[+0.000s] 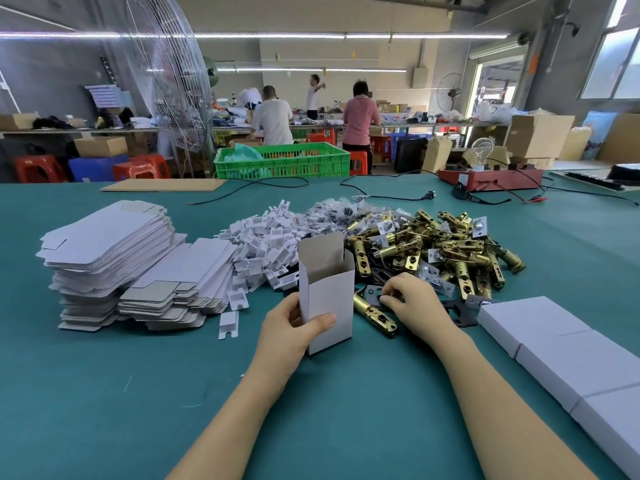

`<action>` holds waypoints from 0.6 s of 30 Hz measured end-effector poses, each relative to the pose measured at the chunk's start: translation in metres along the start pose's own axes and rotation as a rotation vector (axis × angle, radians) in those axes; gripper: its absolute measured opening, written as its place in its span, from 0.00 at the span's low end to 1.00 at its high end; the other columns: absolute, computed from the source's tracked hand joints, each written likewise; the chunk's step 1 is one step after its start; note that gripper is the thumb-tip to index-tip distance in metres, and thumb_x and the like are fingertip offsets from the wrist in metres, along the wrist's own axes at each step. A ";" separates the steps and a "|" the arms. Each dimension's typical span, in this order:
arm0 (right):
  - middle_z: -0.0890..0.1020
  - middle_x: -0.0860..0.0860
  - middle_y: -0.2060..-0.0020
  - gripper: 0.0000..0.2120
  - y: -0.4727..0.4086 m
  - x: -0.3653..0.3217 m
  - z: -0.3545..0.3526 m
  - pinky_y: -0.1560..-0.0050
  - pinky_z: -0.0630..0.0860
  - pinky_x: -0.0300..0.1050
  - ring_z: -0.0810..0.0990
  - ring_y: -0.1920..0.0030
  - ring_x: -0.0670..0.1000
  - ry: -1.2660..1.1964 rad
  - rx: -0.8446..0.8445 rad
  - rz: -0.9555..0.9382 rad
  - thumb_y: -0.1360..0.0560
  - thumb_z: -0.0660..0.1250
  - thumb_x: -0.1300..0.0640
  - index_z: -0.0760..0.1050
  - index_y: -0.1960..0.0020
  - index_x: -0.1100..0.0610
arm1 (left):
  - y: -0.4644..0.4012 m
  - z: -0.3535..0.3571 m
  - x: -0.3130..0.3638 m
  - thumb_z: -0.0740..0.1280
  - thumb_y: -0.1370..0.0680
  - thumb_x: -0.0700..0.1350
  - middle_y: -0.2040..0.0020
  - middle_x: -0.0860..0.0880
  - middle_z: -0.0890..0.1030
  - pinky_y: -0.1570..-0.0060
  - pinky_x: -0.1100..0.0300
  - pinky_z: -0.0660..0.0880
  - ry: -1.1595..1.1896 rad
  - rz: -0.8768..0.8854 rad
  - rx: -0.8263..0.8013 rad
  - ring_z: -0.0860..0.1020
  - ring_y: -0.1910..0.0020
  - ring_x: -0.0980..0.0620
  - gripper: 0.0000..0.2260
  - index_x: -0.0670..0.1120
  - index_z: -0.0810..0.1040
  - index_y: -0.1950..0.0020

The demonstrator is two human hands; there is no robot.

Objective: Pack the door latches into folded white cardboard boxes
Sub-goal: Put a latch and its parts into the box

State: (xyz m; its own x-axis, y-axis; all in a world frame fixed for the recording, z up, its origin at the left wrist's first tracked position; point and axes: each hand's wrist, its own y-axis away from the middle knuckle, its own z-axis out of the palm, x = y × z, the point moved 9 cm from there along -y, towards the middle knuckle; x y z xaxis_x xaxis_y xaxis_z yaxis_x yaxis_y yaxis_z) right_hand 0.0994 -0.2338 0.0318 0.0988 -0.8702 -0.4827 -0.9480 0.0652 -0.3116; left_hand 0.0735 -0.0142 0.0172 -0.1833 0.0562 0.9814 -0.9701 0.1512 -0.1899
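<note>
My left hand (291, 332) grips an upright white cardboard box (327, 294) with its top flap open, standing on the green table. My right hand (414, 304) reaches into the near edge of a heap of brass door latches (440, 251), its fingers curled round a dark plate (375, 292) beside a brass latch (375, 315) lying just right of the box. What the fingertips pinch is partly hidden.
Stacks of flat unfolded white boxes (114, 261) lie at the left. A pile of white plastic inserts (263, 244) and bagged parts (332, 211) sit behind the box. Closed white boxes (561, 355) line the right edge. A green crate (282, 161), cables and a red device stand farther back.
</note>
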 end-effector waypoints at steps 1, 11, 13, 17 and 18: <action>0.76 0.49 0.56 0.03 -0.001 0.000 -0.002 0.55 0.68 0.41 0.75 0.53 0.50 -0.036 0.015 0.016 0.23 0.66 0.59 0.77 0.54 0.57 | 0.000 0.000 0.000 0.75 0.28 0.37 0.53 0.59 0.85 0.60 0.72 0.75 0.001 0.000 0.000 0.82 0.54 0.62 0.15 0.54 0.81 0.47; 0.80 0.63 0.51 0.18 0.017 0.020 -0.002 0.67 0.80 0.41 0.80 0.57 0.55 -1.791 -0.087 0.688 0.18 0.51 0.57 0.72 0.40 0.68 | -0.001 0.000 -0.001 0.75 0.28 0.38 0.54 0.61 0.85 0.62 0.72 0.75 0.016 -0.004 -0.003 0.82 0.55 0.64 0.15 0.55 0.80 0.48; 0.77 0.65 0.45 0.21 0.018 0.026 -0.004 0.67 0.79 0.41 0.79 0.55 0.56 -1.749 -0.066 0.692 0.17 0.51 0.49 0.68 0.37 0.66 | -0.001 0.000 -0.001 0.75 0.28 0.38 0.54 0.61 0.85 0.62 0.72 0.75 0.016 -0.001 -0.006 0.82 0.55 0.63 0.15 0.55 0.80 0.48; 0.74 0.64 0.47 0.09 0.019 0.032 -0.015 0.76 0.75 0.37 0.80 0.58 0.57 -1.548 -0.005 0.720 0.17 0.56 0.56 0.68 0.45 0.62 | -0.002 0.000 -0.002 0.75 0.28 0.38 0.53 0.61 0.85 0.61 0.71 0.76 0.010 -0.005 -0.008 0.82 0.54 0.63 0.15 0.55 0.80 0.47; 0.74 0.62 0.51 0.07 0.019 0.032 -0.018 0.78 0.73 0.36 0.79 0.60 0.56 -1.449 -0.014 0.715 0.17 0.56 0.59 0.68 0.48 0.62 | -0.002 0.000 -0.003 0.75 0.28 0.38 0.53 0.61 0.85 0.61 0.71 0.76 0.013 -0.006 -0.010 0.82 0.54 0.63 0.15 0.55 0.80 0.47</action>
State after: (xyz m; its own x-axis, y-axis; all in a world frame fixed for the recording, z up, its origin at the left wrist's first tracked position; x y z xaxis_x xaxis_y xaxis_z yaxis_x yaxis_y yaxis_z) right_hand 0.0787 -0.2688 0.0252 -0.1616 0.5044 -0.8482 -0.9249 0.2225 0.3084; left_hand 0.0760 -0.0145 0.0151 -0.1753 0.0679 0.9822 -0.9696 0.1610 -0.1842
